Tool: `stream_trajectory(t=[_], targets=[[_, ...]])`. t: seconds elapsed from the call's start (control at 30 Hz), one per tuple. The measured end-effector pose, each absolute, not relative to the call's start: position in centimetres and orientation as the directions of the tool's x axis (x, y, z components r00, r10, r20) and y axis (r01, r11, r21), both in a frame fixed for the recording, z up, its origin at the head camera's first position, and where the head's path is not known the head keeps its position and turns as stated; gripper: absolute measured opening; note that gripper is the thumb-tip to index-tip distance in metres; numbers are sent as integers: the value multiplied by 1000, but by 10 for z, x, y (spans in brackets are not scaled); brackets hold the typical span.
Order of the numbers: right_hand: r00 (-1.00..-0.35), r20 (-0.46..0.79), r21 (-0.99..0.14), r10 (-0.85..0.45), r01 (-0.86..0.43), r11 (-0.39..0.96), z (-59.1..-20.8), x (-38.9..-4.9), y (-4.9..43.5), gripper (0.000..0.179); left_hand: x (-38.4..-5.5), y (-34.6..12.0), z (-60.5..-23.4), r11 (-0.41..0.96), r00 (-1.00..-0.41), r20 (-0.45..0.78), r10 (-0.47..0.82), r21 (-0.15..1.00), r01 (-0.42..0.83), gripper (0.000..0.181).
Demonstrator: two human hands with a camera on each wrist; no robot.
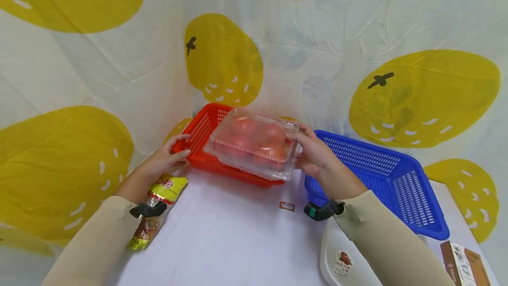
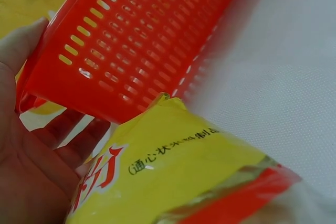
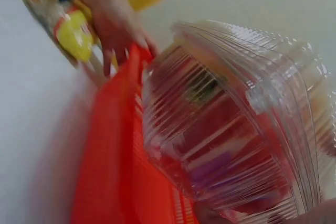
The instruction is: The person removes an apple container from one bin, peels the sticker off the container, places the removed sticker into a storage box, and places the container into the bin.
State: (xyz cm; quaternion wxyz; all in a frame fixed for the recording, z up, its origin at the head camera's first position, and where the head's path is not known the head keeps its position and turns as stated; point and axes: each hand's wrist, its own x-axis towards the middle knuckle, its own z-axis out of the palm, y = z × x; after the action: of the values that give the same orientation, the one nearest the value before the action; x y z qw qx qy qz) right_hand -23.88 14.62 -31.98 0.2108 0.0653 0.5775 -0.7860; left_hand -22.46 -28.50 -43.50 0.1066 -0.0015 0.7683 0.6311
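Note:
A clear plastic clamshell box (image 1: pixel 254 143) of round red fruit is tilted over the red basket (image 1: pixel 201 128), overlapping its right part in the head view. My right hand (image 1: pixel 316 153) grips the box at its right end. At the basket's left end is my left hand (image 1: pixel 166 159), holding the rim with the thumb above and fingers below, as the left wrist view shows. Close under that hand lies a yellow printed food bag (image 2: pixel 168 150). The ribbed box (image 3: pixel 220 129) hides much of the basket's inside in the right wrist view.
Right of the box stands a blue basket (image 1: pixel 397 169), partly behind my right forearm. A white container (image 1: pixel 331 255) with a fruit label is below it. A brown-and-white carton (image 1: pixel 464 264) occupies the near right corner. A small brown label (image 1: pixel 287 206) lies on the white table.

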Motion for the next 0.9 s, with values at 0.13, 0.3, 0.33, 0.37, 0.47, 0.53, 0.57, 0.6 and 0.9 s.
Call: stream_trajectory(t=[0.13,0.3,0.33,0.37,0.47,0.53,0.57,0.6,0.9], targets=[[-901,-380,-876,-208,423,-232,-325,-264,138,58,-225,-283,-437,199,-974,-175,146,969,-144,73],[-891,-415,-863,-184,450,-230,-339,-287,133,49,-228,-279,-443,201,-972,-168,165,970,-134,76],[-888,-420,-859,-185,455,-236,-342,-290,132,48,-228,-278,-444,200,-971,-166,169,971,-132,75],[-888,-420,-856,-190,457,-241,-345,-293,130,47,-229,-278,-445,200,-971,-163,173,971,-127,75],[-885,-422,-852,-196,461,-247,-354,-302,122,46,-230,-278,-444,208,-972,-152,180,972,-114,73],[-886,-418,-853,-202,459,-248,-359,-308,115,47,-231,-279,-443,213,-972,-154,179,970,-115,72],[-885,-418,-853,-207,461,-245,-362,-311,111,49,-231,-280,-442,218,-972,-156,177,969,-116,71],[-881,-420,-851,-215,465,-244,-365,-313,107,52,-231,-282,-441,222,-971,-159,177,968,-118,71],[-870,-434,-861,-234,477,-177,-400,-325,69,58,-217,-295,-445,226,-970,-188,157,962,-150,75]])
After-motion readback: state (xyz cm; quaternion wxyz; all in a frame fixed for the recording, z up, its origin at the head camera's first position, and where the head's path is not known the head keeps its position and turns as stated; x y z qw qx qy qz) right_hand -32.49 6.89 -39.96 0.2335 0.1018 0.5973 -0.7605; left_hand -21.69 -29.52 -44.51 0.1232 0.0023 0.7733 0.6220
